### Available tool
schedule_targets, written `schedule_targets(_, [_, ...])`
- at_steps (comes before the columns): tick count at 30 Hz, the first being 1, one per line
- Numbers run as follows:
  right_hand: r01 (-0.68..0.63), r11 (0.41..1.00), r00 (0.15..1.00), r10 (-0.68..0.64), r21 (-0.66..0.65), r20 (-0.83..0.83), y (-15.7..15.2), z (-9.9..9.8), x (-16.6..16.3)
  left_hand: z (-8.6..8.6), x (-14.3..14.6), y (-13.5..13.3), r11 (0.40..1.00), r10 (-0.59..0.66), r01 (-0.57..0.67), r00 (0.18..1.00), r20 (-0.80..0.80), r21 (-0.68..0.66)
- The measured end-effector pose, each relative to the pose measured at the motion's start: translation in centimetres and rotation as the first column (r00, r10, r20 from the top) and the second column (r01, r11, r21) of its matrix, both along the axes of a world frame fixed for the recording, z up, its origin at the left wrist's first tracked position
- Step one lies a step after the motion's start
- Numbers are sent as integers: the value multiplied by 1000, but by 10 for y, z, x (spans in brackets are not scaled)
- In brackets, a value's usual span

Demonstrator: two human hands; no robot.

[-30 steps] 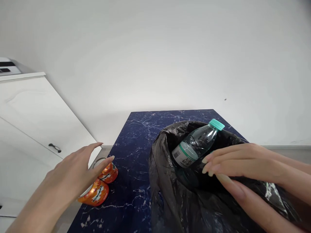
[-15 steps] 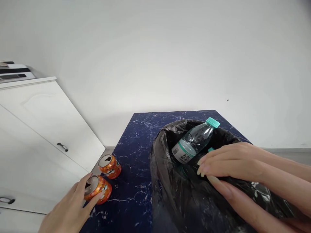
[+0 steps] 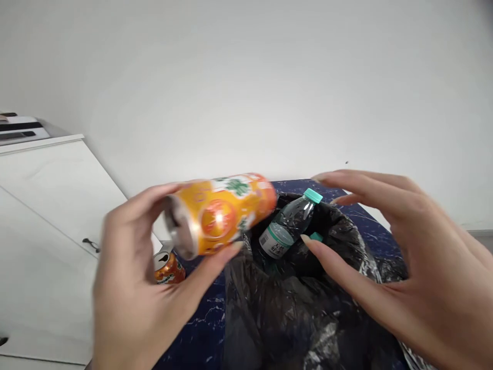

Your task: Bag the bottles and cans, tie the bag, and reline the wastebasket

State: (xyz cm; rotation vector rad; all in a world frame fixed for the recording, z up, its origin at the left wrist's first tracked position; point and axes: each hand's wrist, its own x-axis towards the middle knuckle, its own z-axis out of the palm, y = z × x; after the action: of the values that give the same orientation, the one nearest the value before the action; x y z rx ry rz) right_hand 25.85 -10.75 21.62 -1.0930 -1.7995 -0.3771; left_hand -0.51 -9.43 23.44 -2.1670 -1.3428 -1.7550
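Note:
My left hand [image 3: 142, 277] grips an orange soda can [image 3: 227, 210] lying on its side in the air, its opened top facing left and its base toward the bag. Below and to the right is a black plastic bag [image 3: 277, 308] with its mouth open. A clear water bottle [image 3: 288, 226] with a teal cap leans inside it, and a second teal cap [image 3: 316, 237] shows lower in the bag. My right hand [image 3: 400, 246] hovers over the bag's right side, fingers and thumb apart, holding nothing.
Another orange can [image 3: 168, 268] stands upright on the dark blue marbled tabletop [image 3: 204, 318], partly behind my left hand. A white cabinet [image 3: 46, 246] with dark handles is at the left. A pale wall [image 3: 231, 92] rises behind the table.
My left hand has picked up the nearer can, tipped it sideways and carried it up and right toward the bag. My right hand has lifted off the bag and spread its fingers.

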Motion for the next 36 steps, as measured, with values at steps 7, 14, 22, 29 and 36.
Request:
schedule_targets(7, [-102, 994, 995, 102, -26, -6, 6, 1, 4, 24, 49, 14, 960, -279, 257, 916, -289, -114])
schedule_targets(14, [-220, 957, 936, 153, -189, -316, 8, -6, 3, 7, 30, 20, 964, -227, 196, 959, -171, -181])
schedule_targets(22, [-126, 927, 975, 51, -352, -215, 17, -8, 8, -19, -25, 19, 891, 248, -271, 963, -111, -363])
schedule_targets(29, [-31, 886, 992, -30, -463, -125, 17, -12, 9, -57, -80, 24, 742, 427, -508, 861, -275, -438])
schedule_targets(36, [66, 912, 993, -98, -405, -58, 21, -16, 12, -93, -119, 37, 756, 402, -556, 811, -424, -347])
